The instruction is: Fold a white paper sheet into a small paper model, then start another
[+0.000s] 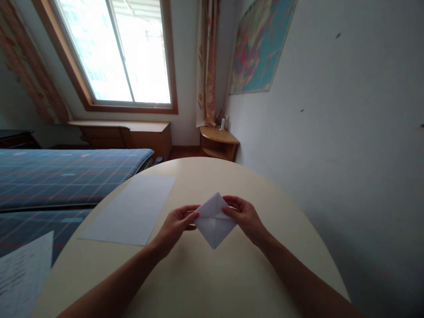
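Observation:
A small folded white paper square (pixel 214 219) with crease lines is held like a diamond just above the round cream table (pixel 212 282). My left hand (pixel 177 226) pinches its left corner, fingers closed on the paper. My right hand (pixel 244 215) pinches its right corner the same way. Both forearms reach in from the bottom of the view.
A flat white sheet (pixel 132 210) lies on the table to the left of my hands. A bed with a blue plaid cover (pixel 62 174) stands at left, with printed paper (pixel 21 276) on it. A white wall (pixel 347 145) runs along the right; a wooden corner shelf (pixel 218 142) sits behind.

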The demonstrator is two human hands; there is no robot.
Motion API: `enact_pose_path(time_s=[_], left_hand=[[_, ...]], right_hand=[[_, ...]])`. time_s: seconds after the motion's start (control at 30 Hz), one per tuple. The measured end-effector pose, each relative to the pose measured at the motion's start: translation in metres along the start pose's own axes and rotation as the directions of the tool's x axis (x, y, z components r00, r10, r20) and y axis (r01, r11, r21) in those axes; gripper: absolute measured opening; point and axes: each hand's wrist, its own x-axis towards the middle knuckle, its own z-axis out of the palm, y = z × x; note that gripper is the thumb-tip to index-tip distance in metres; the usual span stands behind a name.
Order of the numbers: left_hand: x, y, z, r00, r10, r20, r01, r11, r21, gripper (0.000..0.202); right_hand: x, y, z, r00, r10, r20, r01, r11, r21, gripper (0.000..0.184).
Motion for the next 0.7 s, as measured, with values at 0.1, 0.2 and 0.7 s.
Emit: enact_pose_path(time_s=[0.1,0.2,0.7], left_hand=[[0.0005,-0.0001,-0.0003,0.999,-0.024,-0.024,0.024,1.0,0.007,0.053],[0.0001,0.0008,0.0016,0.996,-0.052,-0.076,0.053,0.999,0.01,0.053],[-0.0008,0.0072,0.0037,0.998,0.054,-0.012,-0.053,0.995,0.087,0.042]], right_hand=[[0.0003,0.0004,-0.0011,1.0,-0.001,0.031,0.0,1.0,0.016,0.042],[-0.0002,0.0005,0.0,1.0,0.0,0.031,0.0,1.0,0.028,0.041],[-0.0049,-0.0048,0.0042,0.996,0.034,0.083,-0.035,0.999,0.009,0.042]])
